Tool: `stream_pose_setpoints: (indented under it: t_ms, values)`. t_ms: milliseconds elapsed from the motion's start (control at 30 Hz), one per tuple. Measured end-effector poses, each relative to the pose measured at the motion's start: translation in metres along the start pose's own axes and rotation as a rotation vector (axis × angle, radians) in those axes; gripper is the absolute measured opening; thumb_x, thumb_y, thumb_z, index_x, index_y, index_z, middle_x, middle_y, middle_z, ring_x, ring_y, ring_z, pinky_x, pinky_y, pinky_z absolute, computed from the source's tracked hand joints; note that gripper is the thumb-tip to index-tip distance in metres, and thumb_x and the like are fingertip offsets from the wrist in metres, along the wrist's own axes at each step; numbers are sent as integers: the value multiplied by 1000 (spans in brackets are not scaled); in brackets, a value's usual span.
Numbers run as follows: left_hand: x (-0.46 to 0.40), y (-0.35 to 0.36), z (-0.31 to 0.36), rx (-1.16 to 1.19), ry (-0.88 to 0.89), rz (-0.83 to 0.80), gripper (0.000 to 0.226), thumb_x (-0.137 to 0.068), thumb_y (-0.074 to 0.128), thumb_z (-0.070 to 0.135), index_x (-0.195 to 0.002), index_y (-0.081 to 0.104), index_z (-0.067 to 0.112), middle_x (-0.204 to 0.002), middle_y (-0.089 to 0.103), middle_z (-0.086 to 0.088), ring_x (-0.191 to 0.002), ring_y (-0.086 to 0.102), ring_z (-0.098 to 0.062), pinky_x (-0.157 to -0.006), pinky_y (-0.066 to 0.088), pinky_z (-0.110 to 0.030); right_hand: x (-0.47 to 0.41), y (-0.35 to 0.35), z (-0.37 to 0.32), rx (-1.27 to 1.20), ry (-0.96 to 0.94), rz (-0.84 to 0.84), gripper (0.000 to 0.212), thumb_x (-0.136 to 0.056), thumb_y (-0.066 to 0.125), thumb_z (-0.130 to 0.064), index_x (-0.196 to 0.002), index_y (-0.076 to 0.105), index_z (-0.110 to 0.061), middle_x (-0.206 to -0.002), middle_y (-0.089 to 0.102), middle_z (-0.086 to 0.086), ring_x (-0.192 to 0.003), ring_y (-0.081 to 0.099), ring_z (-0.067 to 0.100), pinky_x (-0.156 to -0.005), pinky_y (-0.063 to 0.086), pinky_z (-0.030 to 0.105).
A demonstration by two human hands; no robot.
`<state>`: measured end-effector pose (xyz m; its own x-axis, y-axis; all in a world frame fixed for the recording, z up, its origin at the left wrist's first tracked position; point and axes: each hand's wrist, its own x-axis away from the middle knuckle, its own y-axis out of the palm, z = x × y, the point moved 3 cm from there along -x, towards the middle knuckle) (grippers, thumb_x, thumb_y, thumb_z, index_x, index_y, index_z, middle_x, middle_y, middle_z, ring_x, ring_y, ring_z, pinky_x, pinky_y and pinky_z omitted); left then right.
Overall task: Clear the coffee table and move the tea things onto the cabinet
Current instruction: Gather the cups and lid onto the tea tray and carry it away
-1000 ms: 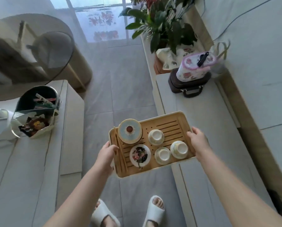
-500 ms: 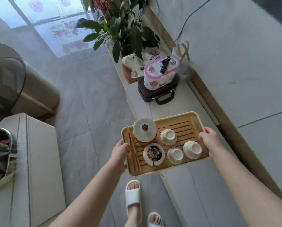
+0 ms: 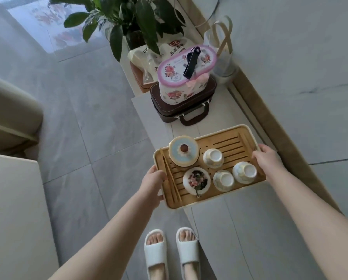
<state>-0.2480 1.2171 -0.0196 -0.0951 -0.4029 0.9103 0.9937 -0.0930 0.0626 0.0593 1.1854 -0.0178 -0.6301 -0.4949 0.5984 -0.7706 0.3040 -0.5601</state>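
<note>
A slatted bamboo tea tray (image 3: 232, 141) is held above the low pale cabinet (image 3: 255, 229) along the wall. My left hand (image 3: 154, 183) grips its left edge and my right hand (image 3: 267, 159) grips its right edge. On the tray stand a lidded blue-and-cream bowl (image 3: 183, 150), an open bowl with wet tea leaves (image 3: 196, 181) and three upturned small cups (image 3: 213, 158), (image 3: 223, 180), (image 3: 245, 172). Wooden tongs (image 3: 170, 176) lie along the tray's left side.
Further along the cabinet a floral box (image 3: 186, 74) sits on a brown case (image 3: 182, 109), with a clear bag (image 3: 222, 57) and a potted plant (image 3: 128, 19) beyond. The coffee table (image 3: 13, 219) is at the left. Grey tiled floor (image 3: 92, 122) lies between.
I have stepped closer to the cabinet and turned toward it. The tray now hangs mostly over the cabinet top, and the coffee table's clutter has left the view.
</note>
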Motion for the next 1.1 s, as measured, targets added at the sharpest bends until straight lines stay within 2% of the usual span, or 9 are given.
stream_pose_setpoints:
  t_ms: [167,333,500,600,700,800,933,1033,1100]
  values:
    - [-40,20,-4,15,-18,-8,43,-81,37,-2,-110,57,22,-104,60,-7,-96,55,-24,-84,45,-49,-42,9,8,52,-25,-38,41,-86,42,-9,-124,54,-19,-109,57,8,-93,54,24,-79,43,34]
    - [-65,24,-12,17,-46,20,41,-83,38,-2,-111,55,23,-105,58,-7,-96,54,-23,-90,44,-52,-57,20,22,54,-42,-101,31,-89,43,-6,-111,57,-22,-102,61,5,-86,57,19,-70,43,28]
    - [-78,28,-16,29,-46,38,43,-85,37,-2,-116,53,23,-105,58,-5,-93,54,-21,-89,43,-52,-67,28,29,69,-35,-121,35,-90,45,-6,-123,53,-15,-109,59,7,-97,55,22,-84,43,32]
    - [-84,31,-14,42,-45,54,43,-87,37,-2,-116,51,26,-102,58,-2,-89,53,-19,-86,43,-51,-73,30,27,90,-37,-124,39,-91,45,-8,-129,48,-15,-121,57,9,-105,54,24,-90,43,34]
    - [-91,35,-18,51,-41,65,44,-88,38,0,-121,50,26,-103,58,-1,-89,54,-19,-81,43,-48,-84,31,30,101,-17,-115,49,-92,45,-11,-140,36,-15,-139,46,11,-123,47,29,-97,39,35]
    - [-97,38,-20,55,-16,63,47,-87,38,0,-125,50,25,-107,59,-2,-94,55,-20,-84,44,-48,-95,33,31,108,-8,-124,58,-92,45,-15,-146,24,-18,-149,34,9,-131,39,30,-108,34,43]
    - [-105,38,-19,51,-14,65,49,-88,39,3,-131,46,27,-118,57,-5,-104,54,-24,-92,44,-51,-100,36,33,121,2,-147,60,-93,45,-17,-147,21,-21,-150,33,9,-133,38,29,-109,34,48]
    - [-105,39,-22,9,-31,49,41,-89,44,6,-122,44,29,-111,57,-2,-102,53,-23,-92,41,-49,-99,40,35,203,11,-159,63,-92,46,-15,-148,17,-19,-150,32,9,-133,37,30,-109,34,45]
    - [-100,41,-18,-35,-24,31,38,-89,47,8,-120,40,29,-102,55,4,-93,52,-18,-85,41,-43,-94,41,28,281,-9,-168,60,-91,47,-11,-146,23,-14,-147,36,12,-130,40,32,-104,36,42]
